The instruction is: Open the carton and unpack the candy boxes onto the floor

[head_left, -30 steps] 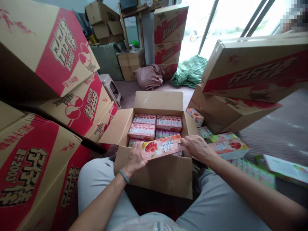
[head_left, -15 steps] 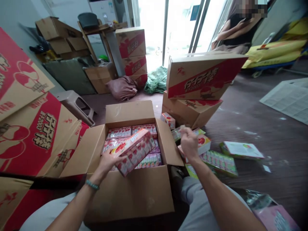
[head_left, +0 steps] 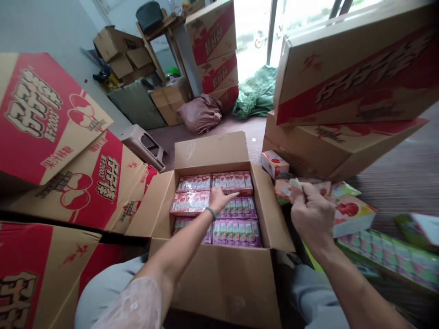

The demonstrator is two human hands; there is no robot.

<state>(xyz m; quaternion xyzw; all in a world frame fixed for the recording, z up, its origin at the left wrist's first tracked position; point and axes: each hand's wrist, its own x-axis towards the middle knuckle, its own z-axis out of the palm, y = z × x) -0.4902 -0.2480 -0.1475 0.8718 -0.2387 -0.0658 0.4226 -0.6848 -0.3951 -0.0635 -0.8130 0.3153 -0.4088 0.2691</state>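
Poking in over the packs (head_left: 194, 183) in the open carton (head_left: 226, 278), the left hand (head_left: 219, 198) has its grip spread, thumb stuck out sideways; fingertips are hidden, so can't tell if they're touching anything. It's right by the far-right red pack (head_left: 233, 178). Right hand (head_left: 312, 210) is outside the carton, pinching a small pale scrap (head_left: 295, 184), paper or tape, can't tell. Purple packs (head_left: 236, 233) sit snug at the near end. I'd guess each one's light and gives a bit, with shiny wrap that could slip, so I'd hold it by the two short ends instead of squeezing the middle. An orange box (head_left: 274, 164) sits just beside the carton's right flap.
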